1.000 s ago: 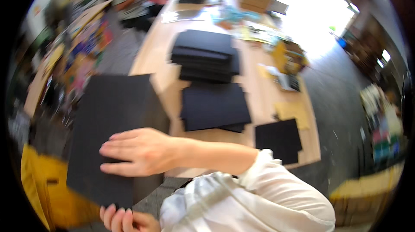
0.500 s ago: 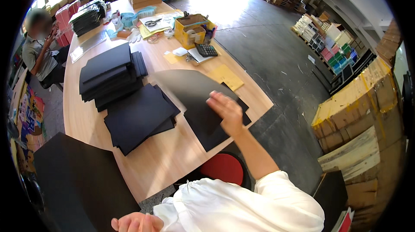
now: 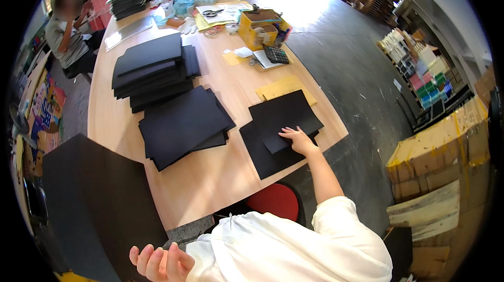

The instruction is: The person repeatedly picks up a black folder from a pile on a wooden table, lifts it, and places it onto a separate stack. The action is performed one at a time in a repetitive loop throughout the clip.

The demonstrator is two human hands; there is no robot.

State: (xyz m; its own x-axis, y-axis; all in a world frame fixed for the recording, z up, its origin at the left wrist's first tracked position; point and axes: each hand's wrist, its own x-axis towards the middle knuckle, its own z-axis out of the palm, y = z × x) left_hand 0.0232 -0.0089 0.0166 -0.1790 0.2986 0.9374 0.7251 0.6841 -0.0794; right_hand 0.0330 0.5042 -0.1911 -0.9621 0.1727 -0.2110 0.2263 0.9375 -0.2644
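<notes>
A black sheet (image 3: pixel 286 111) lies at an angle over other black sheets (image 3: pixel 262 158) at the table's right front. On its near right part rests my right hand (image 3: pixel 298 140), palm down with the fingers stretched out. My left hand (image 3: pixel 163 263) hangs low in front of my body, palm up. Its fingers are loosely bent and apart, with nothing in them. To the left of the angled sheet is a fanned pile of black sheets (image 3: pixel 184 124). Behind that pile rises a taller stack of black boards (image 3: pixel 149 66).
A large dark panel (image 3: pixel 94 203) stands at the table's left front, and a red stool (image 3: pixel 273 200) is by the near edge. Farther back are a yellow envelope (image 3: pixel 283 87), a calculator (image 3: pixel 275 54) and a yellow carton (image 3: pixel 257 30). A person (image 3: pixel 68 30) sits at the far left.
The sheet that was blurred in mid-air beside my right hand now lies flat on the others. My right hand has come down onto it. The whole view has shifted slightly.
</notes>
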